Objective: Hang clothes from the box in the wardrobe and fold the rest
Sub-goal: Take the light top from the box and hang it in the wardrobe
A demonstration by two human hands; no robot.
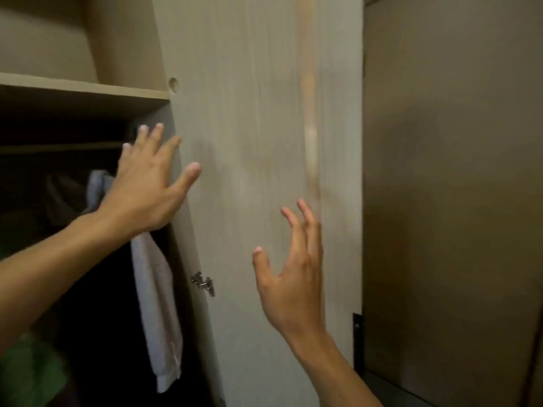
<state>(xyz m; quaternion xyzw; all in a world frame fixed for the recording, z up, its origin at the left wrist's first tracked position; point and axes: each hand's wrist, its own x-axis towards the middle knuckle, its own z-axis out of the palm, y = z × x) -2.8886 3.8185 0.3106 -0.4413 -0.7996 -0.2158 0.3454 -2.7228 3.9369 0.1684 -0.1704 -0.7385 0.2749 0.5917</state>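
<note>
1. I'm looking at the wardrobe door (249, 113) filling the middle of the frame. Its hinge (202, 284) edge sits against the dark interior on the left.
2. Left hand (147, 183) is up at that edge, fingers spread, holding nothing. I can't tell if it's actually touching.
3. Right hand (293, 277) is low centre in front of the door face, fingers loose, empty.
4. Grey garment (155, 312) hangs just inside, partly behind the left wrist.
5. Shelf (82, 92) edge runs across the upper left, with a plain wall (455, 171) right of the door.
</note>
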